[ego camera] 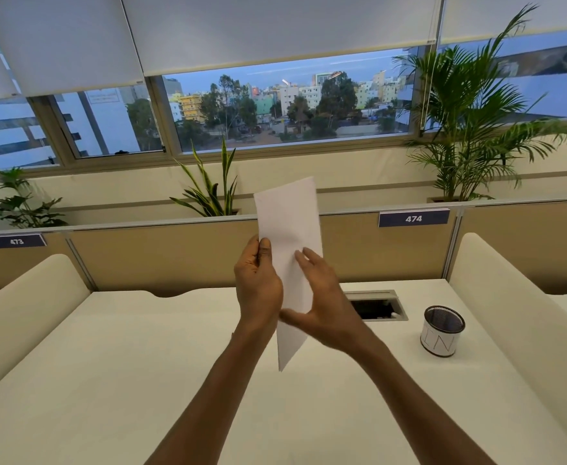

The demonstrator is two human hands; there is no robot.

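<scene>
Two bare forearms come up from the lower edge of the view and meet over the cream desk (107,364), where both hands work on a white sheet of paper (289,216). It is raised in the air, well above the desk top, standing nearly upright and leaning a little to the left. The left hand (258,283) grips its left edge, with the thumb on the front side and the other fingers curled behind. The right hand (325,307) is not closed: its fingers are straight and spread and lie flat on the front of the sheet, with the thumb stretched across the lower part. The sheet looks long and narrow, with a pointed lower corner, so I judge that at least one fold along its length is already made and that the right hand is now smoothing or pressing it. No crease line shows clearly enough to count the folds. What remains is probably to sharpen this fold and perhaps fold again; the final shape cannot be told. To the right on the desk stands a black mesh pen cup with a white band (442,330), near a grey cable opening (376,305), both well apart from the hands.
</scene>
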